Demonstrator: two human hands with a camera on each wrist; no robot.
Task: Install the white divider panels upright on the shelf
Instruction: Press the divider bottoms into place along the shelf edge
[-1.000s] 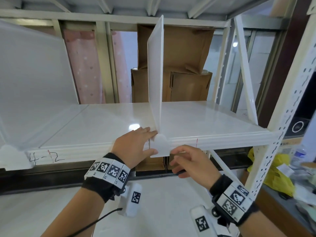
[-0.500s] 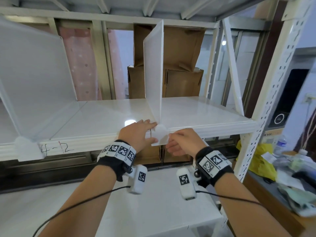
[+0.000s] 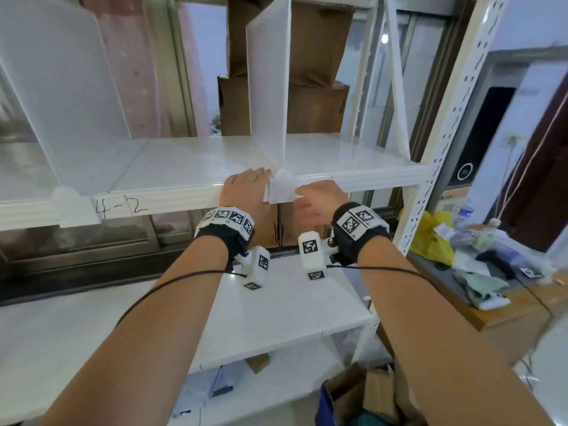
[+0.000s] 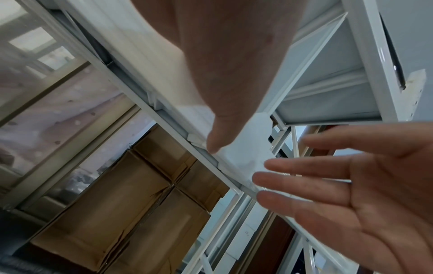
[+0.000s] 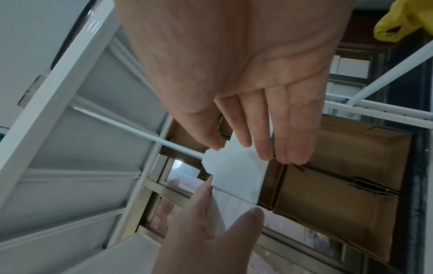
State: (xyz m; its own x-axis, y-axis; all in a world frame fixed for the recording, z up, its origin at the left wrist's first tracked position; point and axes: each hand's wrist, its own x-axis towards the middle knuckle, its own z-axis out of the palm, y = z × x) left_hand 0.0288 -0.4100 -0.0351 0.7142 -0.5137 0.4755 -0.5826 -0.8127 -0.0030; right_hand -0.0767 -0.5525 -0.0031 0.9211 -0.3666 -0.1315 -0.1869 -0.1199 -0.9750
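A white divider panel (image 3: 267, 81) stands upright on the white shelf (image 3: 172, 196). Its rounded front tab (image 3: 282, 188) hangs over the shelf's front edge. My left hand (image 3: 246, 189) lies flat on the shelf just left of the panel, with its thumb (image 4: 216, 139) against the tab (image 4: 243, 155). My right hand (image 3: 313, 195) reaches in from the right, and its straight fingers (image 5: 267, 146) touch the tab (image 5: 234, 174) from the front. A second divider (image 3: 61, 87) stands at the left with its own tab (image 3: 72, 207).
Brown cardboard boxes (image 3: 313, 112) stand behind the shelf. A perforated white post (image 3: 445, 118) bounds the shelf on the right. A lower shelf board (image 3: 276, 309) lies under my wrists. To the right are a yellow bag (image 3: 430, 235) and a cluttered wooden table (image 3: 498, 302).
My right hand rose from below the tab and its curled fingers straightened onto it. The left hand stayed put. The view has pulled back and tipped down.
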